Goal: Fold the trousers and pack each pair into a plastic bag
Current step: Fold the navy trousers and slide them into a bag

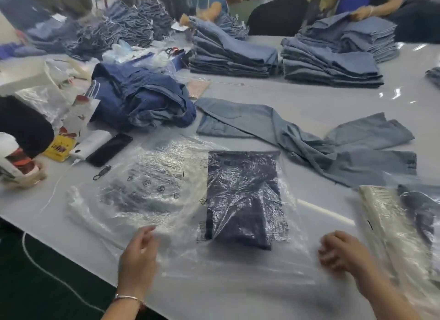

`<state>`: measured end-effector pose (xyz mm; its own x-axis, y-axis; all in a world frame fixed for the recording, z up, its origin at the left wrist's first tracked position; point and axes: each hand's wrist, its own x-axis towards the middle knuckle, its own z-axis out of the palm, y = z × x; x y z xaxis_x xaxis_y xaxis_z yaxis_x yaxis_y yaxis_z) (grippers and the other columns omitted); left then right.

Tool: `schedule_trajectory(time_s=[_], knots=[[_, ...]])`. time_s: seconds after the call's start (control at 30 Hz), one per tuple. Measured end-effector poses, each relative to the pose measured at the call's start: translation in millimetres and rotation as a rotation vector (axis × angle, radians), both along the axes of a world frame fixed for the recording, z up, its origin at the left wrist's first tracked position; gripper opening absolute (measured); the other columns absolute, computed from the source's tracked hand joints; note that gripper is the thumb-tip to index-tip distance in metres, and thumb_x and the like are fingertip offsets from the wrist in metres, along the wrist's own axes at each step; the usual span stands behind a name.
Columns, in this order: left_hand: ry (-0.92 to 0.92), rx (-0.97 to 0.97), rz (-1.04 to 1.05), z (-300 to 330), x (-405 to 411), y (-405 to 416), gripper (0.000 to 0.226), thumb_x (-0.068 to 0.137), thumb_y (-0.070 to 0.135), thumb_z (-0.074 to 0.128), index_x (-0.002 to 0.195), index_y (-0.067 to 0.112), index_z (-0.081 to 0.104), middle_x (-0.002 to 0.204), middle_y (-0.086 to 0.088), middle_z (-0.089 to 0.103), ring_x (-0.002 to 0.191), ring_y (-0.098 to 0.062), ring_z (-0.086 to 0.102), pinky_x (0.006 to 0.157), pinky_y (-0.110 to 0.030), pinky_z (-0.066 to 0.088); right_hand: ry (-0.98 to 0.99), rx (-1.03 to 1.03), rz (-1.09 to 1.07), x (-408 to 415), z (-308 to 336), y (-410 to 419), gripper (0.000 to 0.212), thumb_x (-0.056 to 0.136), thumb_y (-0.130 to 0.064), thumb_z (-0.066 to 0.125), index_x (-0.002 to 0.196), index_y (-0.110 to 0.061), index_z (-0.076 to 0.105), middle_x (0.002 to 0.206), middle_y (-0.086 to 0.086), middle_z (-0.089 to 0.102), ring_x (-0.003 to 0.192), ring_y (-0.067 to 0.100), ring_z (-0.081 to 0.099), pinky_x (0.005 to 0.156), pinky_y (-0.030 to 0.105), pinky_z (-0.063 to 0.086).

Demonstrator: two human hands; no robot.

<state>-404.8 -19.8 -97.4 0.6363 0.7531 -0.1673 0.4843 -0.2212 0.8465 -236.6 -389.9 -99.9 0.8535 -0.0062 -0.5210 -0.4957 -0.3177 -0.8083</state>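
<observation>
Obscured and cut-off items

Bagged pair: cut by right edge. Far denim piles: motion-blurred, count unreadable. Print on plastic bag: too small to read. Two seated persons: cropped by top edge. Left-edge bottle: partly out of frame.

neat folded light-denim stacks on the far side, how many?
2: one stack far centre, a larger stack right of it. Blurred heaps far left may hide more.

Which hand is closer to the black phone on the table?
Left. The left hand is at the near table edge, below and slightly right of the black phone. The right hand is far off to the phone's right, beyond the bagged dark trousers.
</observation>
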Motion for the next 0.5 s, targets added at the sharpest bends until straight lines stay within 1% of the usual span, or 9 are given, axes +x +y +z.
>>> schedule_trajectory(time_s=[0.03, 0.1, 0.17, 0.23, 0.27, 0.33, 0.37, 0.43, 0.5], knots=[[0.053, 0.007, -0.080, 2, 18, 4, 0.027, 0.089, 0.052, 0.054, 0.112, 0.037, 0.059, 0.097, 0.018, 0.062, 0.088, -0.010, 0.061, 0.075, -0.035, 0.049, -0.082, -0.071, -0.020, 11, 2, 9, 0.017, 0.086, -0.015, 0.068, 0.090, -0.003, 0.057, 0.071, 0.010, 0.061, 0.054, 0.024, 0.057, 0.048, 0.027, 0.043], [0.166, -0.041, -0.228, 1, 57, 3, 0.044, 0.087, 0.054, 0.059, 0.120, 0.026, 0.057, 0.101, 0.009, 0.062, 0.091, -0.014, 0.061, 0.075, -0.032, 0.049, -0.148, -0.218, -0.007, 27, 10, 36, 0.044, 0.079, -0.042, 0.074, 0.099, -0.009, 0.053, 0.085, 0.008, 0.061, 0.072, 0.030, 0.063, 0.062, 0.039, 0.051], [0.278, -0.086, -0.308, 0, 94, -8, 0.058, 0.080, 0.058, 0.065, 0.120, 0.017, 0.055, 0.102, 0.000, 0.062, 0.091, -0.019, 0.060, 0.069, -0.029, 0.048, -0.070, -0.258, 0.042, 36, 14, 68, 0.067, 0.069, -0.062, 0.073, 0.104, -0.010, 0.048, 0.085, 0.007, 0.059, 0.069, 0.028, 0.062, 0.056, 0.035, 0.050], [0.318, -0.140, -0.325, 2, 117, -18, 0.074, 0.069, 0.065, 0.071, 0.111, 0.006, 0.057, 0.096, -0.009, 0.063, 0.086, -0.022, 0.061, 0.063, -0.028, 0.047, -0.012, -0.316, 0.096, 41, 12, 97, 0.086, 0.059, -0.075, 0.071, 0.107, -0.008, 0.047, 0.087, 0.005, 0.058, 0.070, 0.022, 0.061, 0.052, 0.028, 0.044], [0.319, -0.171, -0.336, 2, 125, -19, 0.077, 0.059, 0.071, 0.072, 0.095, 0.003, 0.060, 0.082, -0.010, 0.063, 0.074, -0.020, 0.062, 0.058, -0.028, 0.048, -0.003, -0.350, 0.118, 41, 9, 108, 0.091, 0.055, -0.078, 0.071, 0.109, -0.009, 0.046, 0.093, 0.004, 0.059, 0.078, 0.022, 0.061, 0.055, 0.029, 0.044], [0.317, -0.239, -0.378, 2, 137, -19, 0.069, 0.042, 0.076, 0.068, 0.068, 0.013, 0.057, 0.055, 0.002, 0.055, 0.051, -0.011, 0.054, 0.047, -0.021, 0.042, 0.010, -0.359, 0.127, 41, 3, 121, 0.088, 0.052, -0.072, 0.077, 0.108, -0.014, 0.045, 0.101, -0.004, 0.058, 0.093, 0.020, 0.061, 0.065, 0.033, 0.048], [0.320, -0.278, -0.413, 1, 142, -20, 0.064, 0.041, 0.074, 0.070, 0.067, 0.015, 0.063, 0.055, 0.005, 0.058, 0.052, -0.010, 0.055, 0.049, -0.020, 0.043, 0.024, -0.328, 0.115, 40, 3, 124, 0.078, 0.054, -0.063, 0.081, 0.104, -0.015, 0.046, 0.099, -0.007, 0.057, 0.094, 0.018, 0.061, 0.069, 0.033, 0.049], [0.285, -0.460, -0.430, -1, 147, -20, 0.064, 0.040, 0.059, 0.086, 0.077, 0.007, 0.076, 0.074, -0.008, 0.072, 0.065, -0.019, 0.063, 0.063, -0.024, 0.049, 0.050, -0.181, 0.078, 36, 9, 124, 0.050, 0.062, -0.034, 0.087, 0.088, -0.012, 0.050, 0.083, -0.006, 0.060, 0.077, 0.013, 0.063, 0.063, 0.028, 0.049], [0.236, -0.687, -0.439, 2, 150, -26, 0.058, 0.033, 0.033, 0.094, 0.078, 0.001, 0.077, 0.089, -0.025, 0.072, 0.068, -0.028, 0.066, 0.068, -0.032, 0.052, 0.055, 0.031, -0.001, 31, 19, 117, 0.029, 0.065, -0.005, 0.084, 0.077, -0.007, 0.057, 0.062, 0.004, 0.064, 0.054, 0.016, 0.063, 0.051, 0.026, 0.049]])
